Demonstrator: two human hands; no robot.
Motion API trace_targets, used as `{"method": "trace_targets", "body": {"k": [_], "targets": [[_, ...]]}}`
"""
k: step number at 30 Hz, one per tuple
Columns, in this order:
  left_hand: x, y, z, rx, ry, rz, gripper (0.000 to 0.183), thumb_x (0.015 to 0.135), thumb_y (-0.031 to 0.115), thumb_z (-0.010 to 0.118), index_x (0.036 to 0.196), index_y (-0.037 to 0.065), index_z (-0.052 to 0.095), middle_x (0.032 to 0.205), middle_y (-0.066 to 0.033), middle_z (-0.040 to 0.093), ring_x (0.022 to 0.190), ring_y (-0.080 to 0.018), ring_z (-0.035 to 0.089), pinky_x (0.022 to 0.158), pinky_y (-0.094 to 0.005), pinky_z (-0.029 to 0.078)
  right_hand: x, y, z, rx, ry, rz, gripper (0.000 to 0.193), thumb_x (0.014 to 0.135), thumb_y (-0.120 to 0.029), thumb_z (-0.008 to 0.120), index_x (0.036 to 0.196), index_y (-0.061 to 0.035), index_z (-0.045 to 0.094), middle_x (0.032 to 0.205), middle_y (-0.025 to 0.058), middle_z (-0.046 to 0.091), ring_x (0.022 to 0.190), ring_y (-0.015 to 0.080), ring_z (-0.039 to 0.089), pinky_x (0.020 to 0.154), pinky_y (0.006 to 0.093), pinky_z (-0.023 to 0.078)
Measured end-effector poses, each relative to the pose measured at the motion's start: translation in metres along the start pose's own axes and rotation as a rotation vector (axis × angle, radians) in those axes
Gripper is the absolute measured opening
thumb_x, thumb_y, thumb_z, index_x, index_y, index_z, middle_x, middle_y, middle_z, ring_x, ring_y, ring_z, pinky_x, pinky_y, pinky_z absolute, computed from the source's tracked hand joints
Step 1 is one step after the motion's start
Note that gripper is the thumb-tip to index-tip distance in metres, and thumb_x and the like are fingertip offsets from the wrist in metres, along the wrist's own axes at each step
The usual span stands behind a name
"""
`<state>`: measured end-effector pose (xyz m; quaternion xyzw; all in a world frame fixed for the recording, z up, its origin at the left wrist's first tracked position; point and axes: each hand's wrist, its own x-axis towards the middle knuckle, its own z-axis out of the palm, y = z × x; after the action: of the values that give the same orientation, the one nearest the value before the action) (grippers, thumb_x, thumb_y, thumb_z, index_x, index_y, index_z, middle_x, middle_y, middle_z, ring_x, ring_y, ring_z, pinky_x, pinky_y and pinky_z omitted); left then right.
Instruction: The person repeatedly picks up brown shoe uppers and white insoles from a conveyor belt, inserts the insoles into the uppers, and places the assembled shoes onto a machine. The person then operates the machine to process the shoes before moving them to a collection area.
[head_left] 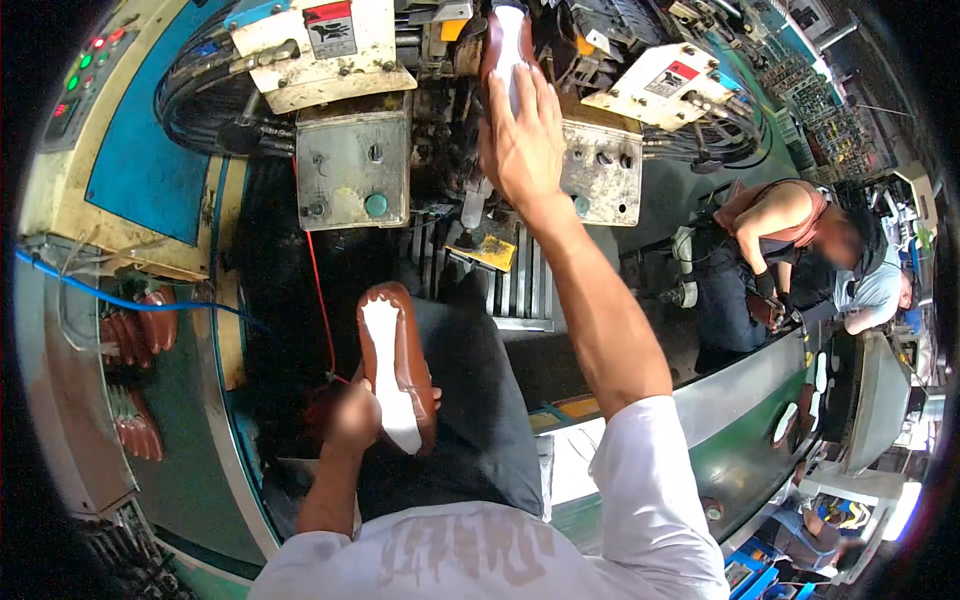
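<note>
My left hand (357,412), partly blurred, grips a brown shoe upper (418,375) near its lower end. Its white underside (385,345) faces up, and some fingertips show at the right edge. Stretched forward, my right hand (525,140) lies with its fingers extended on the white underside of another brown shoe upper (507,50). That second upper sits toe-away in the middle of a machine (450,100). My right thumb is hidden.
Control boxes with green buttons, a left one (352,170) and a right one (602,172), flank the machine. A blue hose (120,283) crosses at left. Brown shoe uppers (140,420) lie on a lower shelf. At right, a person (775,230) works beside a conveyor (740,455).
</note>
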<state>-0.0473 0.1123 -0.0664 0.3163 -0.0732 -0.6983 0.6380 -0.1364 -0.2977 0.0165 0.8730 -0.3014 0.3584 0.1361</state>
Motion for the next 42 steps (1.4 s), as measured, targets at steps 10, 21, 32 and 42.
{"method": "trace_targets", "body": {"k": [10,21,32,42], "targets": [[0.052,-0.004,-0.026,0.112,0.053,-0.242,0.076,0.106,0.043,0.050,0.167,0.008,0.022,0.143,-0.0267,0.058,0.116,-0.0465,0.071,0.103,-0.0596,0.059,0.088,0.031,0.051,-0.093,0.048,-0.004,0.060,0.093,-0.016,0.062,0.151,-0.0050,0.054,0.147,0.0280,0.056,0.142,0.0442,0.049,0.122,0.0523,0.038],[0.081,-0.005,-0.038,-0.119,-0.040,-0.349,0.075,0.105,0.048,0.057,0.163,0.009,0.029,0.139,-0.0274,0.060,0.116,-0.0490,0.070,0.103,-0.0644,0.057,0.121,0.034,0.030,-0.121,0.053,0.002,0.071,0.084,-0.019,0.072,0.152,-0.0067,0.054,0.146,0.0289,0.057,0.139,0.0453,0.051,0.118,0.0525,0.041],[-0.095,0.042,-0.088,0.214,0.587,0.252,0.091,0.093,0.020,0.071,0.172,0.012,0.025,0.160,-0.0130,0.050,0.141,-0.0278,0.054,0.119,-0.0420,0.042,0.028,0.003,-0.009,0.284,-0.013,-0.121,0.074,0.096,-0.015,0.073,0.165,-0.0148,0.045,0.170,0.0279,0.031,0.153,0.0478,0.038,0.126,0.0538,0.032],[-0.278,0.141,-0.334,1.456,1.776,0.222,0.095,0.090,0.022,0.079,0.170,0.032,0.029,0.160,-0.0254,0.044,0.144,-0.0519,0.043,0.116,-0.0539,0.044,-0.410,0.007,-0.105,0.413,-0.780,0.228,0.020,0.097,-0.011,0.062,0.102,0.0060,0.073,0.097,0.0258,0.073,0.087,0.0386,0.073,0.077,0.0479,0.057]]}}
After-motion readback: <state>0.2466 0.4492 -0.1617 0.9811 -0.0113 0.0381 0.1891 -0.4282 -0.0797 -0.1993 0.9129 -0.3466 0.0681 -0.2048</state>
